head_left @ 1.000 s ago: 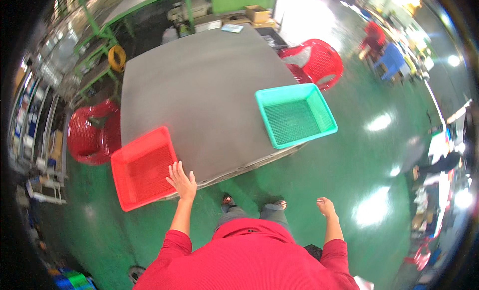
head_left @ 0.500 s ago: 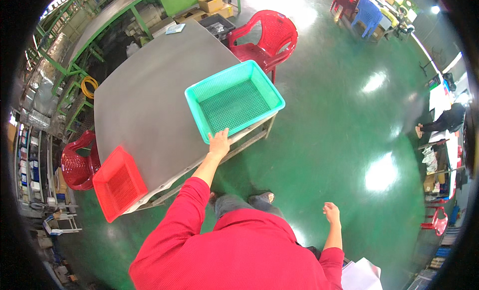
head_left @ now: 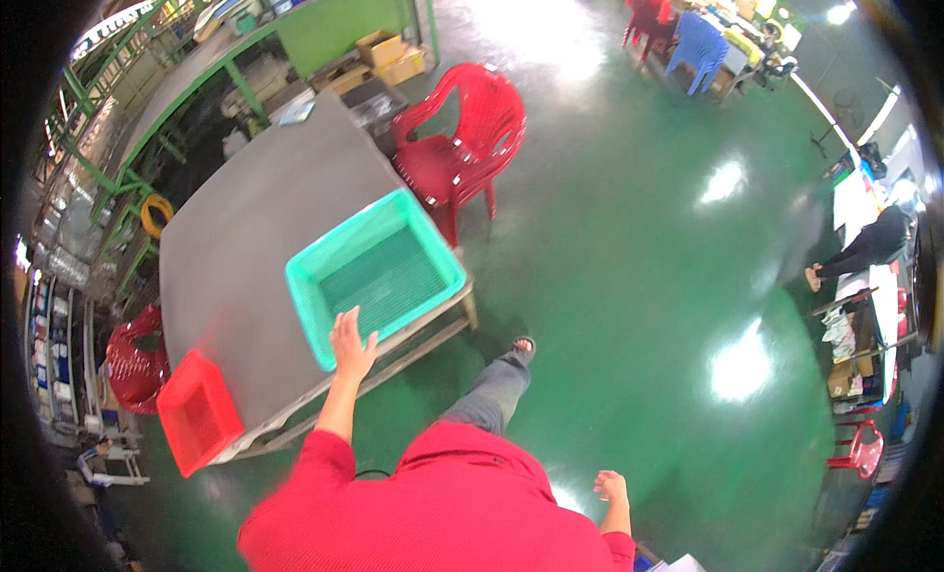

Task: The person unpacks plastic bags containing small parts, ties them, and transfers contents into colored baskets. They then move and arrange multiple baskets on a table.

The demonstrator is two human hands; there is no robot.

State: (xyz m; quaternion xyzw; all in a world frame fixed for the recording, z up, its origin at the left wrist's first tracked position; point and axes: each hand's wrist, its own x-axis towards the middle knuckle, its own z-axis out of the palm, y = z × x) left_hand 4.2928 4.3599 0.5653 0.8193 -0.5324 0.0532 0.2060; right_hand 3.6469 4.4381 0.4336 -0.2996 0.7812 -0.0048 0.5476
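Observation:
My left hand (head_left: 349,342) rests with fingers spread on the near rim of a teal plastic basket (head_left: 429,242), which sits at the near right corner of a grey table (head_left: 246,238). The basket looks empty. A red plastic basket (head_left: 197,424) sits at the table's near left corner, away from both hands. My right hand (head_left: 610,486) hangs free at my side over the green floor, holding nothing, fingers loosely apart. My red sleeves and torso fill the lower middle of the view.
A red plastic chair (head_left: 462,144) stands by the table's right side, another red chair (head_left: 133,361) at its left. Green metal racks (head_left: 118,129) and cardboard boxes (head_left: 388,56) lie beyond. A seated person (head_left: 865,247) and more chairs are far right.
I have walked from the red basket along the table's edge to the right. My left hand left the red basket's rim and now lies on the teal basket's rim.

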